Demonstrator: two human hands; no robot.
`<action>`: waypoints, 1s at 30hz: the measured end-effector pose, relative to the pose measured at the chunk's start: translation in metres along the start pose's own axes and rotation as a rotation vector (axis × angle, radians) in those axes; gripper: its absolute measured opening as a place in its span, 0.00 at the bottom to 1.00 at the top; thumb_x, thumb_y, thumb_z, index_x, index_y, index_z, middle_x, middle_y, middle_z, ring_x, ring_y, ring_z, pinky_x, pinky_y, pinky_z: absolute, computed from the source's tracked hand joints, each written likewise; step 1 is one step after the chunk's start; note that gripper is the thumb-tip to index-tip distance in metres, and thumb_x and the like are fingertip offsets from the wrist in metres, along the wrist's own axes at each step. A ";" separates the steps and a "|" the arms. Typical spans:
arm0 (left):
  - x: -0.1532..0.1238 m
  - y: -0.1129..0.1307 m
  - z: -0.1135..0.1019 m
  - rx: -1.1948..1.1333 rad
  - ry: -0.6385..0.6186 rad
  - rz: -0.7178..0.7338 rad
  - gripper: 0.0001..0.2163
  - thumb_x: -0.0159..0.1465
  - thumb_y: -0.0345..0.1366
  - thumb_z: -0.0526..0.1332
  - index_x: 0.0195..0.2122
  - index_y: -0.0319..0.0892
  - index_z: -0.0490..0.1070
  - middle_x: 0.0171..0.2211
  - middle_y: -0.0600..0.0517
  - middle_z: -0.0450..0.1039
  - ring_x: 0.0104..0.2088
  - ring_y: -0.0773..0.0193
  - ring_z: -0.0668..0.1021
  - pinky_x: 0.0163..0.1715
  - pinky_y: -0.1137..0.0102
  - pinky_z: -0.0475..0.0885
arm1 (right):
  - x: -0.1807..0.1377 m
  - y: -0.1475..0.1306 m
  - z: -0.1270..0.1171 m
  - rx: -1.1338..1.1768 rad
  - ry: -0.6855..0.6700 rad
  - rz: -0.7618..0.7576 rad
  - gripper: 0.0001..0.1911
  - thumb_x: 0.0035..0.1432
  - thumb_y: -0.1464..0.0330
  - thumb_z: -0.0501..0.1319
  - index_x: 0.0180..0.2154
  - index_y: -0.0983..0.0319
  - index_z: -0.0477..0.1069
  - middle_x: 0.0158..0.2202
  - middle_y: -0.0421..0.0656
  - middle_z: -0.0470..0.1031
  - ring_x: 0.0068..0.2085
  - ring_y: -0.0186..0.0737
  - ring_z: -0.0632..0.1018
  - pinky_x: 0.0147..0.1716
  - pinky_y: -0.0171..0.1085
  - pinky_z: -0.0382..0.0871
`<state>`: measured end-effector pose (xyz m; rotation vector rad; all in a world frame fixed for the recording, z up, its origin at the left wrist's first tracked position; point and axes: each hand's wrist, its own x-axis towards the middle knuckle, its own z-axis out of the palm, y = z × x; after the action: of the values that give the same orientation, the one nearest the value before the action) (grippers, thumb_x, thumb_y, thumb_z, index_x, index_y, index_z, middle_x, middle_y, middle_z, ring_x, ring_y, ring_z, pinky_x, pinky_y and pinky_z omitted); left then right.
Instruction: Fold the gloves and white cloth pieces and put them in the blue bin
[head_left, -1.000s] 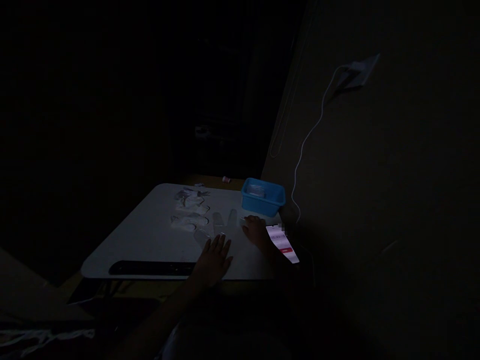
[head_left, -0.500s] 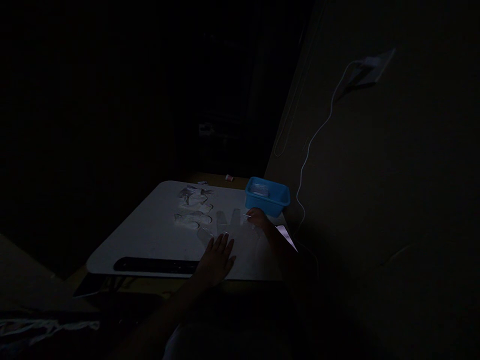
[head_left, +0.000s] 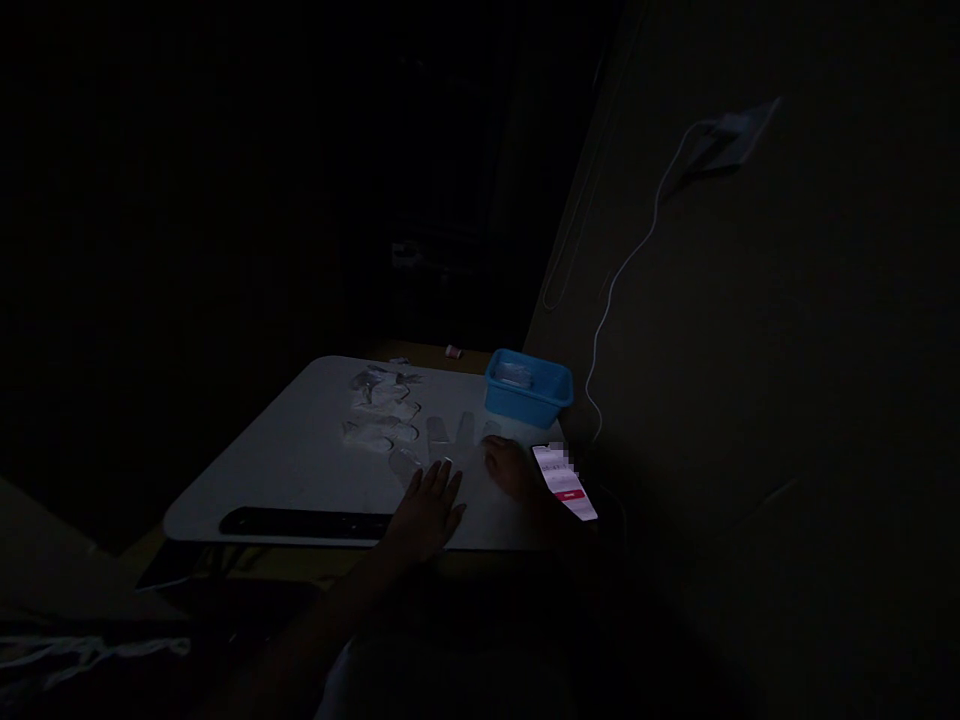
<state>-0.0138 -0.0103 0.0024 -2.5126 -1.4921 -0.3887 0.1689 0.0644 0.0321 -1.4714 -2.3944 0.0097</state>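
Observation:
A clear plastic glove lies spread on the white tabletop, its fingers pointing away from me. Flat over its lower part rests my left hand, with fingers stretched out. My right hand is at the glove's right side, fingers curled in on the plastic; the dim light hides the exact grip. Left of the spread glove are several crumpled, whitish plastic gloves laid in a row from near to far.
A blue plastic basket with clear plastic inside stands at the table's far right corner. A lit phone lies by the right edge. A black strip runs along the front. A white cable hangs down the wall.
My right hand has moved nearer to me, down from the glove's fingers, and the phone screen is now uncovered. My left hand stays flat on the glove. The view has shifted slightly.

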 end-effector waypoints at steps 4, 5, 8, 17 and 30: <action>0.001 0.001 -0.003 0.004 -0.030 -0.001 0.23 0.64 0.44 0.43 0.57 0.40 0.55 0.59 0.41 0.53 0.58 0.51 0.57 0.54 0.55 0.52 | -0.004 -0.005 0.006 -0.097 -0.037 -0.026 0.19 0.60 0.69 0.45 0.51 0.64 0.63 0.55 0.47 0.62 0.56 0.38 0.62 0.55 0.43 0.49; 0.001 0.001 -0.003 0.004 -0.031 -0.001 0.23 0.64 0.44 0.43 0.57 0.40 0.55 0.59 0.41 0.53 0.58 0.51 0.57 0.54 0.55 0.52 | -0.001 -0.004 0.005 -0.113 -0.036 0.006 0.20 0.60 0.68 0.43 0.51 0.63 0.62 0.56 0.47 0.61 0.57 0.38 0.61 0.56 0.45 0.48; 0.001 0.000 -0.003 0.009 -0.023 0.001 0.23 0.64 0.44 0.43 0.57 0.41 0.55 0.59 0.42 0.53 0.58 0.52 0.57 0.54 0.55 0.52 | 0.013 0.002 0.002 -0.141 -0.049 0.081 0.20 0.61 0.68 0.42 0.52 0.63 0.61 0.56 0.47 0.61 0.57 0.38 0.61 0.55 0.47 0.47; 0.000 0.000 -0.001 0.002 -0.020 0.001 0.23 0.64 0.45 0.42 0.58 0.41 0.55 0.59 0.43 0.53 0.59 0.52 0.56 0.55 0.56 0.51 | 0.029 -0.013 0.007 -0.081 -0.169 -0.227 0.28 0.50 0.80 0.48 0.53 0.59 0.61 0.57 0.43 0.61 0.57 0.31 0.61 0.57 0.38 0.45; 0.000 0.000 -0.002 -0.004 -0.017 0.003 0.23 0.64 0.45 0.42 0.58 0.40 0.54 0.59 0.42 0.53 0.59 0.52 0.56 0.54 0.55 0.52 | 0.072 -0.014 0.005 -0.130 -0.185 -0.042 0.28 0.49 0.80 0.47 0.53 0.65 0.61 0.57 0.46 0.60 0.56 0.36 0.62 0.52 0.38 0.56</action>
<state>-0.0145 -0.0110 0.0041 -2.5272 -1.4950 -0.3710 0.1256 0.1212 0.0492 -1.5376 -2.6175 -0.0211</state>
